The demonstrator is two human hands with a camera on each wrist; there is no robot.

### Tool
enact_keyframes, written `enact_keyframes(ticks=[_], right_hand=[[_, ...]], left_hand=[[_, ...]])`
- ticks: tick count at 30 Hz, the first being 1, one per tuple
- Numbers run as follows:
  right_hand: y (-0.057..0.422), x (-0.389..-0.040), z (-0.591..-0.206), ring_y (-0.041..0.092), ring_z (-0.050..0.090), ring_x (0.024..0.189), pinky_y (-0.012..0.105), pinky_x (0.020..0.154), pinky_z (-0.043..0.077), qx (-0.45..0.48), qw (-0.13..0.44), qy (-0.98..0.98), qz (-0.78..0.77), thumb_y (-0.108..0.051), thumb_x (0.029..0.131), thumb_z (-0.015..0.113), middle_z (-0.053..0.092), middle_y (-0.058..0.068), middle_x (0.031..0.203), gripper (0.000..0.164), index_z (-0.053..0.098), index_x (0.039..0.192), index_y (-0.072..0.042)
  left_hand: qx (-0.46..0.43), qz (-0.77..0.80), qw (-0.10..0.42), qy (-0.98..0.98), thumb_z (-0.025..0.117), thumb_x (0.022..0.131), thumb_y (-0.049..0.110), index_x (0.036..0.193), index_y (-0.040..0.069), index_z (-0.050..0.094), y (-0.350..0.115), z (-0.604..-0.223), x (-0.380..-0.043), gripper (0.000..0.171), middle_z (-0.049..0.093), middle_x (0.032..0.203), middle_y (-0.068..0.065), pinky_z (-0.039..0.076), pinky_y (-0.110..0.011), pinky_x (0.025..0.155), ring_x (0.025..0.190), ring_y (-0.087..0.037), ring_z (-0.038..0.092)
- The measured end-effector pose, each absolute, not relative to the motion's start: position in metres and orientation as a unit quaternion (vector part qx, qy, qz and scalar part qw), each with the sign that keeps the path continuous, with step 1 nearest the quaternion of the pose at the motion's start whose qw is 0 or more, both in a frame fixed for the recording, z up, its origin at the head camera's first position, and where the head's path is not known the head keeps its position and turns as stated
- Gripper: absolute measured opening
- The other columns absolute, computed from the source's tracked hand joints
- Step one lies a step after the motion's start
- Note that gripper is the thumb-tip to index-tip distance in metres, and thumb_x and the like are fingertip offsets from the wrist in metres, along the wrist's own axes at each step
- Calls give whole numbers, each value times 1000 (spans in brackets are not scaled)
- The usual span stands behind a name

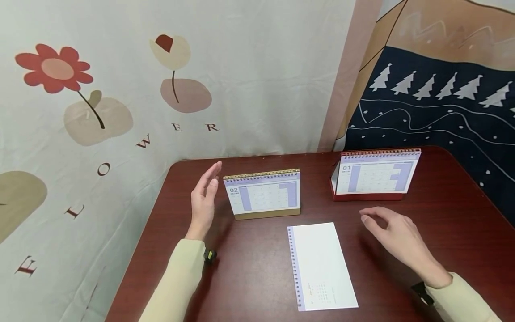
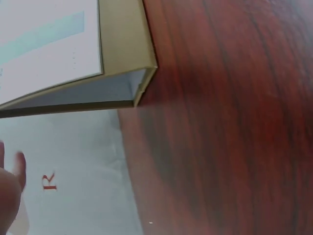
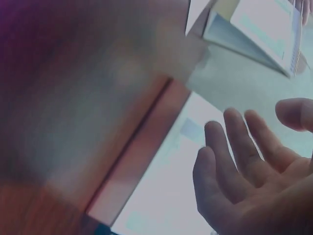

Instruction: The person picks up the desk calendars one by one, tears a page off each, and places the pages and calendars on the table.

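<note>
A desk calendar with a gold base (image 1: 261, 194), its page marked 02, stands upright left of centre. My left hand (image 1: 204, 199) is raised just left of it, fingers extended and holding nothing. In the left wrist view the side of the gold calendar (image 2: 124, 44) is close, with a bit of the hand (image 2: 9, 196) at the edge. A second calendar with a red base (image 1: 376, 176), marked 01, stands at the back right. Nearer to me, my right hand (image 1: 396, 235) hovers with loosely bent fingers and holds nothing. Its fingers (image 3: 244, 152) overlap the red-based calendar (image 3: 166, 161) in the right wrist view.
A loose white sheet (image 1: 323, 268) with a punched purple edge lies on the dark red-brown table (image 1: 249, 268), between the forearms. Behind the table hangs a pale cloth (image 1: 261, 67) printed with flowers, and a dark cloth (image 1: 434, 103) with trees is at the right.
</note>
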State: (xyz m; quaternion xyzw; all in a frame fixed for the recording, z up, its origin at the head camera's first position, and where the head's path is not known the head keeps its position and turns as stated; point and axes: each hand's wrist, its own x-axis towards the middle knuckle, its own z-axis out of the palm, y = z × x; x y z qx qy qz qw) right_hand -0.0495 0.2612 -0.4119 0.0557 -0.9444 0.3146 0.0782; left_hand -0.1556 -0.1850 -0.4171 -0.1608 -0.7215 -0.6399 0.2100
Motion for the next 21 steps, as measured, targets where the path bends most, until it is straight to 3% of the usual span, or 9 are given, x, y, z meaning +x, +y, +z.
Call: enact_keyframes(ticks=[3,6,10,13,21], right_hand=[[267,-49,-409,28,63,88,34,73,47,59,112,-938,323,-26,102,67,70,17,126,31,71,128,-10],[272,-50,-408,36,63,112,30,90,45,65,141,-931,330,-26,101,69,65,17,136,38,66,136,-12],[277,-51,-408,43,52,132,45,113,39,71,173,-923,337,-25,99,71,56,17,148,50,59,146,-12],[282,-53,-408,44,46,138,65,113,32,74,199,-917,338,-24,97,72,50,17,155,57,55,150,-11],[300,-60,-407,44,40,142,61,120,27,80,254,-907,326,-19,95,71,43,15,161,63,50,154,-9]], left_hand=[[-173,-625,235,-724,49,106,4,152,2,49,-184,-416,-154,46,50,156,-16,31,-41,121,146,-23,43],[-183,-615,261,-721,51,103,7,154,4,47,-181,-412,-152,52,45,159,-16,26,-40,123,150,-24,37],[-203,-606,293,-711,54,98,9,154,1,45,-176,-408,-149,58,41,160,-15,21,-41,125,151,-26,32],[-222,-589,320,-708,55,96,13,153,-1,46,-170,-404,-146,59,41,160,-14,21,-42,125,151,-29,32],[-299,-515,399,-697,57,99,30,145,-11,48,-144,-386,-137,62,44,154,-27,29,-49,120,145,-40,40]])
